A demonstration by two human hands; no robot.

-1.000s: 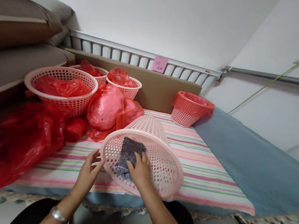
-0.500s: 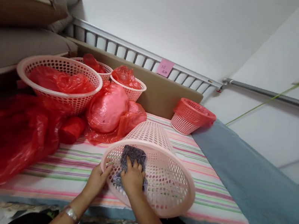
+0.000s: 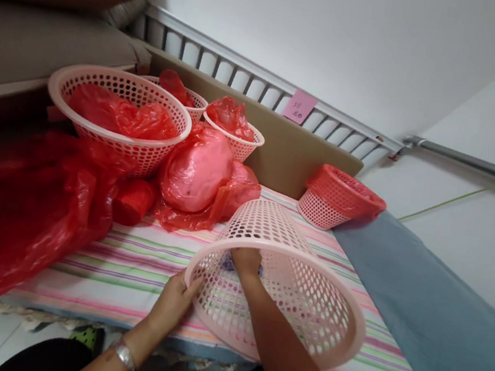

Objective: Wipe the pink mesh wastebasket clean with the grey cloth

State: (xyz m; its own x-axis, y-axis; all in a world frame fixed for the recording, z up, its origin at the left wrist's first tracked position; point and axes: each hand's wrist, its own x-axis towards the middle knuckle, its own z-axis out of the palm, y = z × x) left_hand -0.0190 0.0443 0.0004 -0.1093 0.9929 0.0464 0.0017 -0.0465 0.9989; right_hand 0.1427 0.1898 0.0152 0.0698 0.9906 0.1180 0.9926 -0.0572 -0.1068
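A pale pink perforated plastic basket (image 3: pixel 284 250) lies on its side with its wide mouth toward me. My left hand (image 3: pixel 175 301) grips the left edge of its rim, thumb on the inside and fingers behind the wall. Deep inside the basket, my right hand (image 3: pixel 247 262) presses a grey-purple cloth (image 3: pixel 228 261) against the inner wall. The rim's upper edge partly covers that hand, and most of the cloth is hidden beneath it.
Baskets holding red plastic bags (image 3: pixel 122 112) stand at the back left, near a wrapped pink bundle (image 3: pixel 196 171) and a red roll (image 3: pixel 133 200). A red-lined basket (image 3: pixel 334 202) sits at the back right. The striped cloth (image 3: pixel 130 273) covers the surface.
My right hand has pushed deeper into the basket with the cloth. My left hand keeps hold of the rim. The whole view has shifted, so things appear further right.
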